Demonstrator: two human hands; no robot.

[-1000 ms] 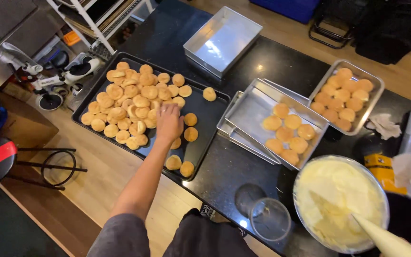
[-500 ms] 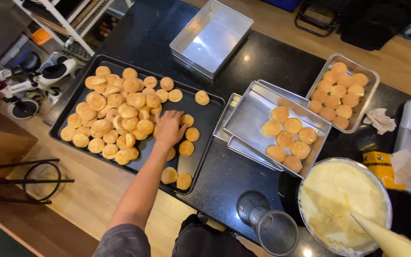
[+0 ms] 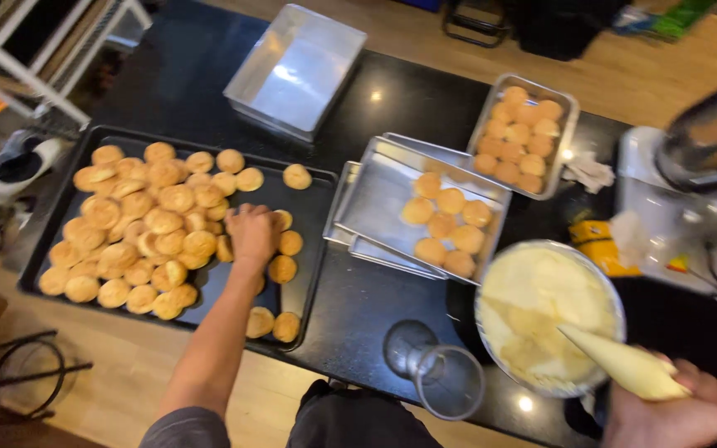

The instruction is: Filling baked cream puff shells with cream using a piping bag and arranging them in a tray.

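Buns (image 3: 159, 232) crowd the dark tray (image 3: 309, 249); left hand (image 3: 252, 235), fingers seemingly curled over one, could knock neighbours off, while right hand (image 3: 674, 411) grips a piping bag (image 3: 616, 365).

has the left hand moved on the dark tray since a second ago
No. The left hand rests on the same puffs near the right side of the dark tray; only the camera shifted.

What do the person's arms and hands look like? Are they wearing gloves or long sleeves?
No gloves: both the left hand and the right hand are bare. The left arm has a short grey sleeve at the shoulder, with the forearm uncovered. No rings, watch or markings show. The right arm is out of view.
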